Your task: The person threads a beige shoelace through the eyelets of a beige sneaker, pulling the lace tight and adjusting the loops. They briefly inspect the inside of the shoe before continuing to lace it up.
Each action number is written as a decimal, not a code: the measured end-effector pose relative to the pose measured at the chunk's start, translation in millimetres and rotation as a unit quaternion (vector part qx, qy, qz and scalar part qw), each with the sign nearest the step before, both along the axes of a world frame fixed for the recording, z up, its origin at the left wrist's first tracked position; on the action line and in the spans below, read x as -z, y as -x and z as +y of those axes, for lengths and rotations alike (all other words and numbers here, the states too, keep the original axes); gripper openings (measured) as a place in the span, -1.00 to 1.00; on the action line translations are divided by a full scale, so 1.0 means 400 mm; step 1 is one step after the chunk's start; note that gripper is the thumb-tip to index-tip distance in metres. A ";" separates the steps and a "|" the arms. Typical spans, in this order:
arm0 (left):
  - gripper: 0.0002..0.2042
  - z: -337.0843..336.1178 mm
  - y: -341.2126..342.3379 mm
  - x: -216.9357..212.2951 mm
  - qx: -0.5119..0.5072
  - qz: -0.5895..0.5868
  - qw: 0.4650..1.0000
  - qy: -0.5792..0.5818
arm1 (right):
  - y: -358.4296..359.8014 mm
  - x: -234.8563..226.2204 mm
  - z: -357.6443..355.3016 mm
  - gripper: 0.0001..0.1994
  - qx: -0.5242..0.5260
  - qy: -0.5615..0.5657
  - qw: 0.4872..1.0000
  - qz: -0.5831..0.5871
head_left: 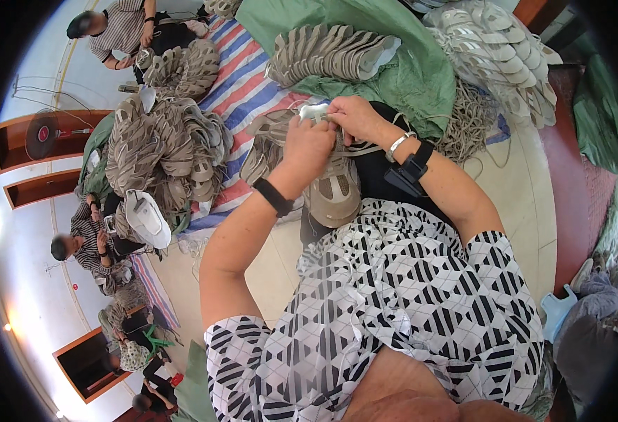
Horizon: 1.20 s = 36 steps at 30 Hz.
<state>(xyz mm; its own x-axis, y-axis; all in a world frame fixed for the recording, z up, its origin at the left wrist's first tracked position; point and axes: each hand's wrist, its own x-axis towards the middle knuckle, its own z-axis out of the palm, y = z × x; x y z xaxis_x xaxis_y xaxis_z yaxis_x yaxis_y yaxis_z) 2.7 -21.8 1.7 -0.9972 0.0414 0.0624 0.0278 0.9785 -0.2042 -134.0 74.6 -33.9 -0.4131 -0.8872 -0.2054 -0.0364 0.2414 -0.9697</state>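
A beige-brown mesh shoe upper (333, 190) lies over my lap, its rounded toe towards me. My left hand (309, 149) has its fingers curled round the top part of the upper, beside a white piece (314, 111) at its far end. Close against it, my right hand (359, 119) pinches with thumb and forefinger at the same spot. What lies between those fingertips is too small to make out. A pale lace strand shows just below my right hand. More beige uppers (263, 144) lie right beside my left hand.
Stacked shoe uppers (330, 56) rest on a green sheet (421, 77). Beige laces (467, 119) lie in a tangled heap at the right. Paler uppers (499, 49) are piled beyond. More uppers (154, 141) cover the striped cloth (242, 60) at left. Other people sit along the left.
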 end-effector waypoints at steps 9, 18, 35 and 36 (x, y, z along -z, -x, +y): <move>-0.90 -0.005 -0.001 -0.028 -0.124 -0.023 0.925 -0.359 | 0.010 0.022 0.004 -0.91 0.005 0.008 0.999 -0.038; -0.87 0.232 -0.069 -0.091 0.015 -0.087 0.803 -0.590 | -0.004 0.008 0.003 -0.89 -0.030 0.005 0.999 -0.045; -0.79 -0.107 -0.025 -0.013 -0.021 -0.094 0.986 -0.134 | -0.011 -0.026 -0.006 -0.88 -0.235 -0.048 0.858 0.454; -0.78 -0.107 -0.025 -0.004 -0.026 -0.093 0.984 -0.148 | -0.014 -0.030 -0.012 -0.88 -0.265 -0.082 0.836 0.474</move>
<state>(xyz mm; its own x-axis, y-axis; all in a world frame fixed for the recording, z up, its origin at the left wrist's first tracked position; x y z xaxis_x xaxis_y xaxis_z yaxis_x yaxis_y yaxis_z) 12.9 -64.7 3.1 -0.9928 -0.0031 -0.1196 -0.0144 0.9955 0.0932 -128.4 69.8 -21.8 -0.0167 -0.9893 -0.1450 -0.9136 0.0740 -0.3998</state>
